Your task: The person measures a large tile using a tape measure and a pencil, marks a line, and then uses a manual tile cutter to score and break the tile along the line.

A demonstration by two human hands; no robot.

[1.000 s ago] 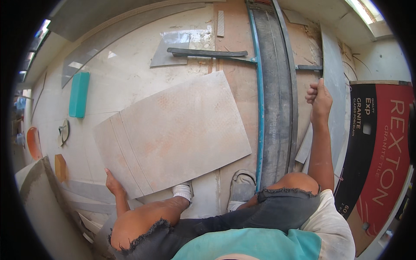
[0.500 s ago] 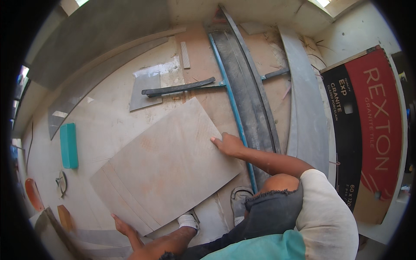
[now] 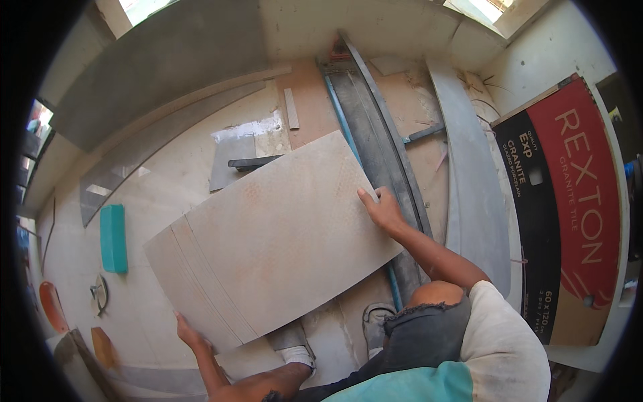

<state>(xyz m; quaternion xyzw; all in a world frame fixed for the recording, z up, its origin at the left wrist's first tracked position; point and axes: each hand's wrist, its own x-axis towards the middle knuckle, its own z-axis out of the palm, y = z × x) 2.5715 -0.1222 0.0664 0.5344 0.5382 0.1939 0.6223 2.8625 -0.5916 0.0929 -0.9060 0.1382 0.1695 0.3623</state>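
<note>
A large grey tile (image 3: 268,234), dusty with reddish smudges, is held up between my two hands. Two parallel lines run across it near its left end. My right hand (image 3: 383,209) grips the right edge, thumb on top and fingers underneath. At the lower left corner my left hand (image 3: 193,335) holds the edge, its fingers partly hidden below. The tile's right end overlaps the long tile cutter (image 3: 375,120), which has a dark bed and a blue side rail. A dark support arm (image 3: 253,162) shows beyond the tile's far edge, partly covered.
A teal box (image 3: 114,238), a suction cup (image 3: 100,295) and an orange bowl (image 3: 52,307) are at the left. Grey tile pieces lean along the far wall. A long grey tile strip (image 3: 469,181) and a red and black carton (image 3: 576,201) stand at the right.
The tile has moved right and away from me in both hands, now covering part of the cutter's rail and most of the support arm. My view has shifted slightly.
</note>
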